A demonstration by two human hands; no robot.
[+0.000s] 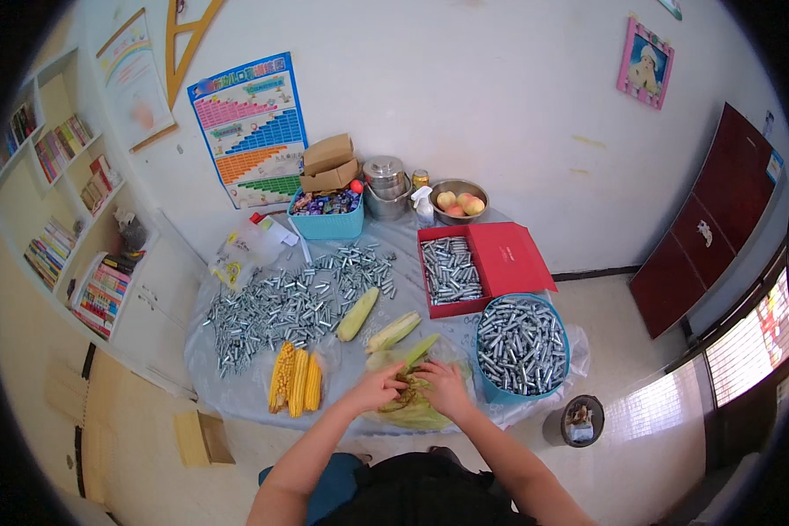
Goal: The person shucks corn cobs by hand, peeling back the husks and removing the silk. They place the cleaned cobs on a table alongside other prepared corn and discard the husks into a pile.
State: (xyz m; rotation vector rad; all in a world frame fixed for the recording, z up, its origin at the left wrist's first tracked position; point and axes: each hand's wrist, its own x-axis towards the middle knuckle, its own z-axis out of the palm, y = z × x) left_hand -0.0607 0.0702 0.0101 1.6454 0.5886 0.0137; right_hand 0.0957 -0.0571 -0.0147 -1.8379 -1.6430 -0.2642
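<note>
Just beneath the fingers of the left hand (379, 388) and the right hand (444, 388) lies a heap of green husks (418, 417), its leaves within touch. Both sets of fingers bend inward and nearly meet, a little spread; whether they pinch a leaf cannot be told. The step looks like stripping husk, so it would go best with one hand steadying the base while the other parts the leaves and draws them down in bunches. Just ahead of the fingers lies a pale covered ear (394, 332), with a second covered ear (358, 315) beyond it to the left; left of the left fingers, apart from them, three bare yellow cobs (299, 383) lie side by side
</note>
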